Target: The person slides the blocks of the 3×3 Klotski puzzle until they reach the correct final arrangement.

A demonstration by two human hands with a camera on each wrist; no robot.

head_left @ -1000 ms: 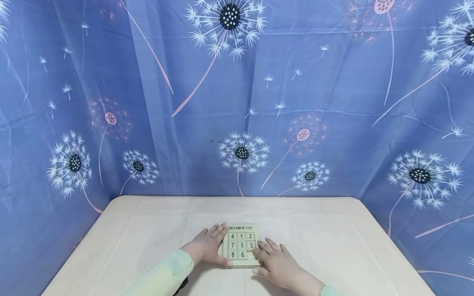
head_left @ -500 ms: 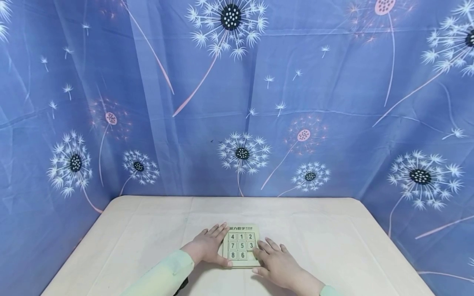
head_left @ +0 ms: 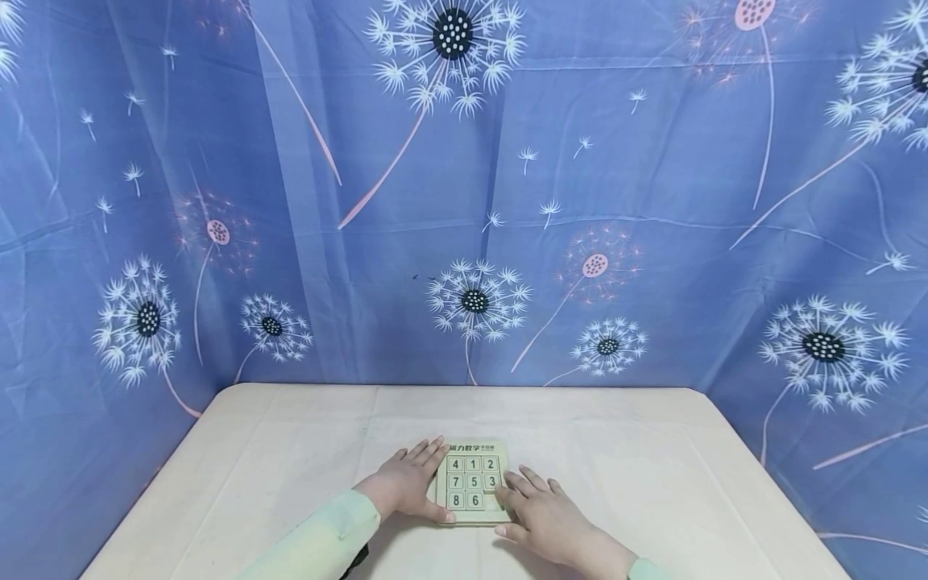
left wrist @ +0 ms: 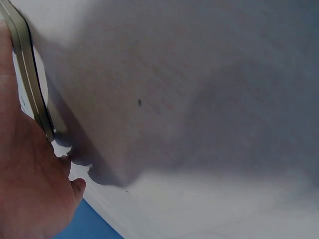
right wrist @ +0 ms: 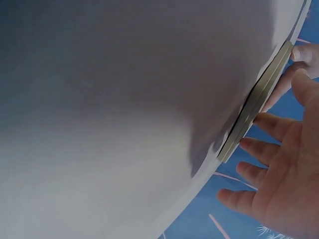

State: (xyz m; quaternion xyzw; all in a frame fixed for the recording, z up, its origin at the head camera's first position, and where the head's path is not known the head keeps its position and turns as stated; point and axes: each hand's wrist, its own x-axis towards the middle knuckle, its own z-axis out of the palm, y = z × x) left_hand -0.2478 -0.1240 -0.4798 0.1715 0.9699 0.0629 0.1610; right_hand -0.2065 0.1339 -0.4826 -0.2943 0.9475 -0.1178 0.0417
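A pale green number sliding puzzle lies flat on the table in the head view. Its tiles read 4 1 2, then 7 5 3, then 8 6 with a gap at the lower right. My left hand rests along the puzzle's left edge, fingers extended at the top corner and thumb at the bottom one. On the other side my right hand lies with spread fingers, its index fingertip beside the 3 tile. Each wrist view shows the puzzle's thin side, at the left hand and the right hand.
The puzzle sits on a cream-covered table near its front. A blue curtain with dandelion prints hangs behind the table and at both sides. A small dark object shows under the left sleeve.
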